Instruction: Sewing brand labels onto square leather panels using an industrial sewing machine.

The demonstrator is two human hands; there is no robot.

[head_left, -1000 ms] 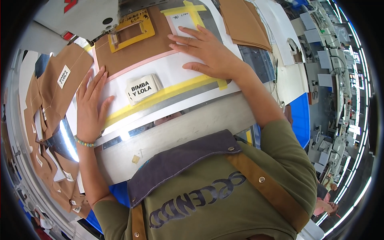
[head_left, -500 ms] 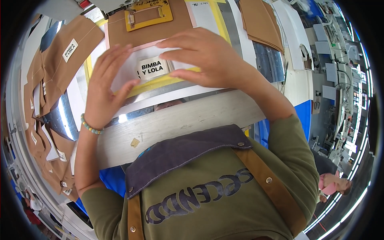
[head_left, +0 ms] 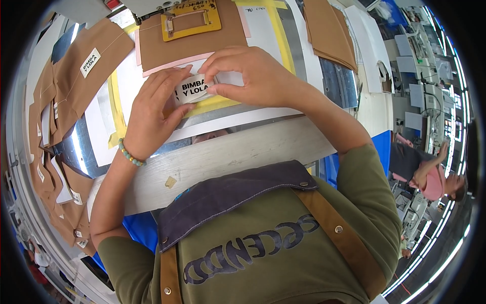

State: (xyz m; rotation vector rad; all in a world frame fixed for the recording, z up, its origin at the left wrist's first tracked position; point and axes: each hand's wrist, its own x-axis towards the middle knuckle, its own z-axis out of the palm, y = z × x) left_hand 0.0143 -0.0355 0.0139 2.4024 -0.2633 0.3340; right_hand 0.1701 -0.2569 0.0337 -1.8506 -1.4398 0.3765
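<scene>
A stack of white labels (head_left: 194, 87) with black printing rests on white paper edged with yellow tape (head_left: 274, 38). My right hand (head_left: 253, 76) pinches the stack's right side between thumb and index finger. My left hand (head_left: 152, 111) curls round its left side, fingertips at the upper edge and thumb below. Just above lies a brown panel (head_left: 190, 53) bordered in pink, bearing a yellow template (head_left: 191, 34) with a rectangular cut-out. The machine's metal fitting (head_left: 144, 15) is at the upper left of that panel.
Brown pieces with white labels (head_left: 104, 50) are piled at the left. More brown pieces (head_left: 326, 35) and white sheets (head_left: 367, 48) lie at the right. A blue bin (head_left: 380, 152) sits below the table's right end. A co-worker in pink (head_left: 433, 185) is at the far right, near other workstations.
Both hands have come inward from the panel's sides and closed around the label stack. At the far right, the co-worker in pink has moved higher in the picture and into fuller view.
</scene>
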